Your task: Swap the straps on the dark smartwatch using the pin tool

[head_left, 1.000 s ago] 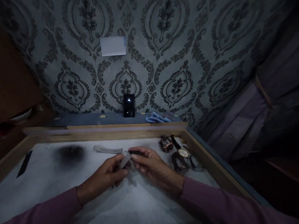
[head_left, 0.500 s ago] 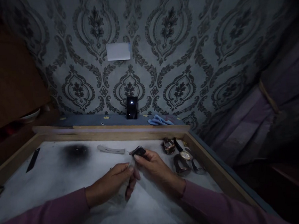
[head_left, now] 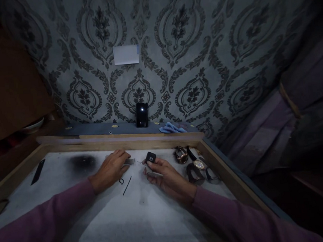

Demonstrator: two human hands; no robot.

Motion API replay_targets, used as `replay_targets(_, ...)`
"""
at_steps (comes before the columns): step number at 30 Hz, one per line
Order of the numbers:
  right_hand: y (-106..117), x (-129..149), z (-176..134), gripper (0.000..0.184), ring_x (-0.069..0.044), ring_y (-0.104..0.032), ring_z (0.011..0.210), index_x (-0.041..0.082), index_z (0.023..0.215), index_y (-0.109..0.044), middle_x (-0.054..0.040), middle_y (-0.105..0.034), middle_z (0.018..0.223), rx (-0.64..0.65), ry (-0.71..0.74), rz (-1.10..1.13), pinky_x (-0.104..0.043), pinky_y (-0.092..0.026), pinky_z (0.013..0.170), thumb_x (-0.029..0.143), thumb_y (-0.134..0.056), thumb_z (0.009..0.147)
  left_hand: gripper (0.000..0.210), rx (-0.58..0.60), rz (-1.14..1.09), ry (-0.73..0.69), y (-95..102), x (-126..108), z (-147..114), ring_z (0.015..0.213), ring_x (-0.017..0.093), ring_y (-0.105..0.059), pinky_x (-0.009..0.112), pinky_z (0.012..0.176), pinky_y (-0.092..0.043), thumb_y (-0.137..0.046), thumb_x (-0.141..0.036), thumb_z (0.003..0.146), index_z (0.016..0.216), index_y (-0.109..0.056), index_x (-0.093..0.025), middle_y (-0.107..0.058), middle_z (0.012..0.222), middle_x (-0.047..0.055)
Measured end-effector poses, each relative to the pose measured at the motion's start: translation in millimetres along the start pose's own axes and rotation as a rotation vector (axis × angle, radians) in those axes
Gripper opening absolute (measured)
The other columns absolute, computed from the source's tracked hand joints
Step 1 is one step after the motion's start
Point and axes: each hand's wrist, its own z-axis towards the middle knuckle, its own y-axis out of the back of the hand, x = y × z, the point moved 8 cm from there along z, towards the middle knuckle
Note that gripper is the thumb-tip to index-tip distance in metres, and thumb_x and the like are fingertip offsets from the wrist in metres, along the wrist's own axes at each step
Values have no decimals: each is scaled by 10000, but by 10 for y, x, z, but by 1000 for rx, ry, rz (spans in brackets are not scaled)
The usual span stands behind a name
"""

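Currently: right hand (head_left: 166, 175) pinches small black watch case (head_left: 150, 157) at fingertips, raised just above white mat (head_left: 136, 217), centre. Left hand (head_left: 110, 168) lies flat, fingers curled over pale strap (head_left: 129, 162), far left of case. Thin black pin (head_left: 127, 185) loose between hands. Watch pile (head_left: 195, 165) right. Risk: dim light; light pinch may drop case; sleeve may sweep pin away.

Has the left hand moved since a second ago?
Yes. The left hand has left the right hand and gone up and left onto the grey strap, nearer the dark stain.
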Motion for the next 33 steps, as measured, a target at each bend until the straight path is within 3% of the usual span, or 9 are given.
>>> replay_targets(4, -6, -44, 47, 395, -100, -582, 482, 124, 821, -618, -26, -667, 606, 40, -3, -22, -202, -405, 452, 395, -818, 614, 147, 70, 209, -58, -129, -33, 59, 938, 228, -541, 343, 835, -415, -450, -213, 939, 940, -590, -169, -598, 975, 89)
replay_targets(7, 0, -94, 54, 438, -109, -592, 473, 126, 779, -603, -31, -676, 610, 42, -48, -39, -210, -409, 453, 445, -826, 578, 205, 105, 297, -107, -157, -95, 58, 923, 235, -546, 367, 841, -420, -389, -128, 941, 901, -589, -150, -600, 955, 101)
replay_targets(10, -25, -112, 17, 404, -114, -630, 542, 122, 787, -605, -45, -695, 669, 60, -87, -42, -215, -448, 518, 413, -819, 605, 216, 88, 207, -55, -113, -82, 41, 939, 252, -549, 393, 847, -417, -383, -45, 891, 901, -571, -152, -609, 970, 113)
replay_targets(14, -30, -113, 5, 361, -113, -621, 539, 123, 794, -608, -42, -689, 654, 58, -93, -47, -215, -431, 514, 354, -813, 606, 170, 35, 61, 35, -9, -34, 14, 786, 197, -564, 315, 728, -433, -362, -95, 902, 866, -507, -175, -602, 835, 55)
replay_targets(16, -28, -127, 30, 340, -103, -588, 499, 123, 815, -617, -29, -675, 627, 68, -95, -50, -217, -410, 493, 323, -798, 610, 161, 38, -105, 52, 42, -51, -18, 682, 155, -531, 265, 648, -416, -350, -173, 931, 830, -475, -189, -554, 734, 1)
replay_targets(18, -38, -145, 58, 313, -95, -545, 452, 127, 833, -622, -14, -655, 590, 97, -101, -55, -218, -375, 461, 304, -769, 620, 193, 57, -417, 97, 84, -76, -71, 604, 121, -460, 231, 581, -378, -354, -255, 941, 786, -452, -194, -473, 668, -35)
replay_targets(22, -84, -118, 60, 235, -107, -513, 436, 127, 815, -628, -19, -634, 563, 156, -70, -71, -235, -338, 445, 253, -688, 627, 248, 107, -893, 169, 130, -194, -193, 557, 95, -344, 211, 518, -295, -434, -398, 919, 814, -484, -179, -386, 641, -59)
replay_targets(27, -137, -46, -41, 170, -108, -505, 513, 127, 802, -633, -25, -616, 627, 145, -50, -66, -245, -365, 502, 174, -610, 641, 287, 129, -1067, 215, 159, -300, -280, 520, 75, -295, 198, 487, -248, -546, -443, 860, 825, -534, -159, -367, 593, -74)
replay_targets(33, -206, -30, -120, 218, -95, -433, 542, 133, 856, -662, -10, -550, 667, 165, -88, -75, -223, -280, 460, 189, -599, 655, 280, 116, -1246, 348, 49, -184, -424, 462, 56, -275, 193, 450, -214, -630, -420, 805, 828, -515, -166, -366, 528, -96)
